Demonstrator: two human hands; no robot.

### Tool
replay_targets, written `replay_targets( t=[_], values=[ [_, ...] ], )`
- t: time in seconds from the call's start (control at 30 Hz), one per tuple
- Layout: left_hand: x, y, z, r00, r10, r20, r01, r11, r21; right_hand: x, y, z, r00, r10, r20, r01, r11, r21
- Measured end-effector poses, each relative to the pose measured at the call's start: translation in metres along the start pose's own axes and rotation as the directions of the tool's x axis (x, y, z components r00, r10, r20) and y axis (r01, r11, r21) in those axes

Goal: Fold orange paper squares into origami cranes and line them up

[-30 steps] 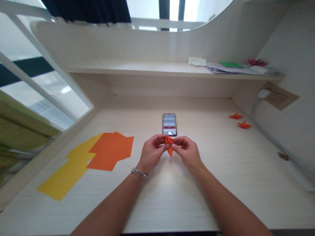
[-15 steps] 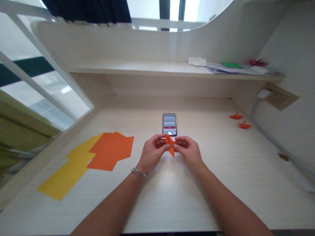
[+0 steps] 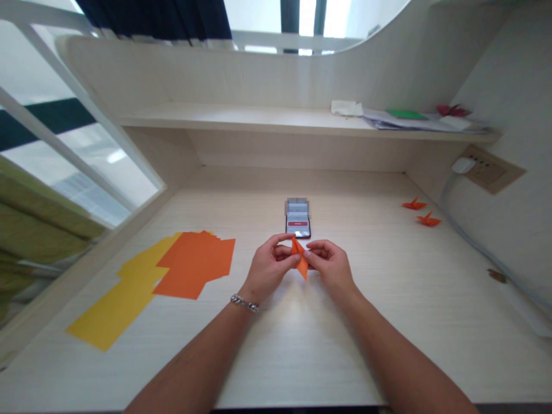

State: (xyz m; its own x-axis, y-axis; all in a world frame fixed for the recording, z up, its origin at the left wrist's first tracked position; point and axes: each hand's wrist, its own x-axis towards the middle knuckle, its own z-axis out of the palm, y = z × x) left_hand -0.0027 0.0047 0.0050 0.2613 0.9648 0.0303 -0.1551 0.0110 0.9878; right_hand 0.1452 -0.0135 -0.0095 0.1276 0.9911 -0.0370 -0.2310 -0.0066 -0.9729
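Together, both hands pinch pointed, folded orange paper.

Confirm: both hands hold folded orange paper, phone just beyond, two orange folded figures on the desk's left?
Wrong side: in the head view the figures are on the right of the desk. Left hand and right hand do hold folded paper, phone beyond.

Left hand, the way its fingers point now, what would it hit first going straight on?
Besides the folded orange paper it pinches, the left hand would probably meet the right hand first, just beyond; depth is unclear.
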Motion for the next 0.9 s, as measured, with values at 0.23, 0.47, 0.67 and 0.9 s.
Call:
replay_targets(
  t=[0.23,0.47,0.67,0.9],
  values=[
    [0.0012,-0.0030,-0.0014,1.000,-0.004,-0.003,0.004,1.000,-0.031,-0.0019,0.0001,0.0002,0.995,-0.100,0.027,0.103,0.986,-0.130],
    [0.0027,-0.0051,-0.0026,1.000,-0.018,0.002,0.018,0.999,-0.040,-0.0019,0.0023,-0.0015,0.985,-0.170,0.038,0.174,0.951,-0.255],
    [0.0041,-0.0082,-0.0040,0.999,-0.027,-0.033,0.025,0.998,-0.053,-0.0028,0.0025,0.0013,0.992,-0.117,0.039,0.123,0.972,-0.202],
    [0.0028,-0.0059,-0.0044,0.998,-0.048,-0.047,0.045,0.997,-0.060,-0.0031,0.0038,0.0022,0.992,-0.014,0.125,0.028,0.993,-0.112]
  ],
)
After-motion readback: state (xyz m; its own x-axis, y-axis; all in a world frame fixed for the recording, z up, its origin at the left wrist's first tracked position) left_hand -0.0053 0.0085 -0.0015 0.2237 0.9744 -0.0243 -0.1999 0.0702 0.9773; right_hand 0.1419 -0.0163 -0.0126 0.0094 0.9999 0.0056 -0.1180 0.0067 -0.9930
